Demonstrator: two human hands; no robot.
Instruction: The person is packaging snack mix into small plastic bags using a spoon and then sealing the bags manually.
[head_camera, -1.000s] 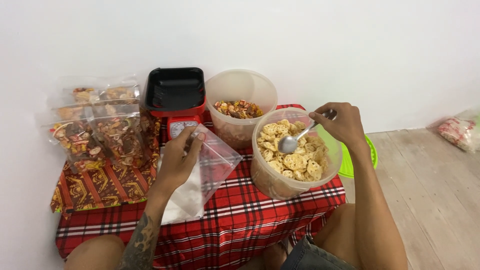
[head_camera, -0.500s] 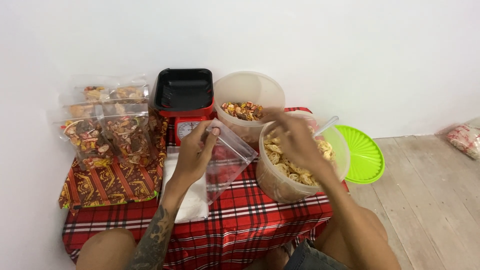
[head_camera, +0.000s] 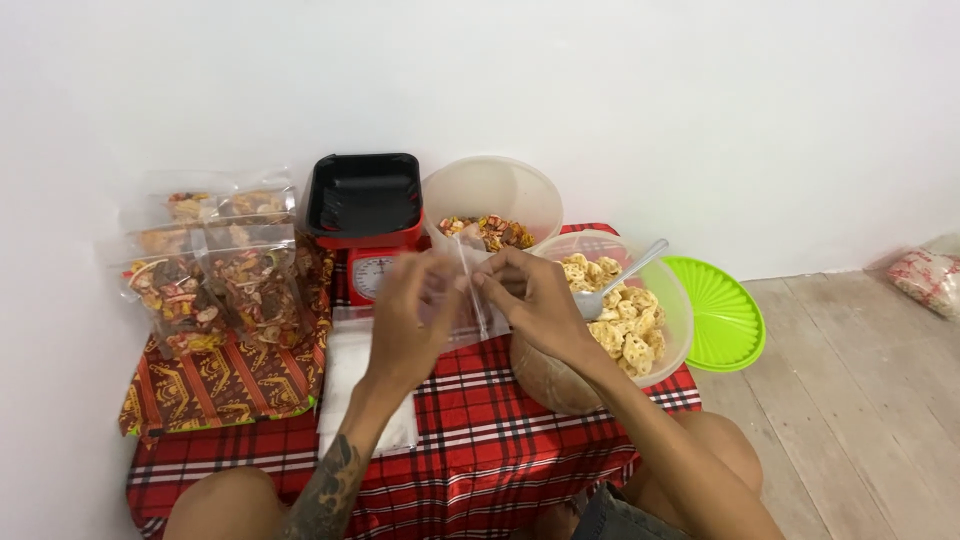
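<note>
My left hand (head_camera: 412, 318) and my right hand (head_camera: 530, 295) both pinch the top edge of a clear plastic bag (head_camera: 468, 290), held up between them above the red plaid cloth (head_camera: 480, 440). Just right of my right hand stands a clear tub of pale round crackers (head_camera: 630, 320) with a spoon (head_camera: 620, 280) resting in it. Behind the bag sits a second clear tub holding mixed reddish snacks (head_camera: 490, 215).
A red kitchen scale with a black tray (head_camera: 365, 215) stands at the back. Several filled snack bags (head_camera: 215, 265) lie at the left on a patterned cloth (head_camera: 220, 385). A stack of empty bags (head_camera: 355, 390) lies on the plaid. A green lid (head_camera: 725, 315) rests at the right.
My right hand has let go of the spoon in the cracker tub and come over to the bag. Both hands have lifted the bag and now hold its top edge.
</note>
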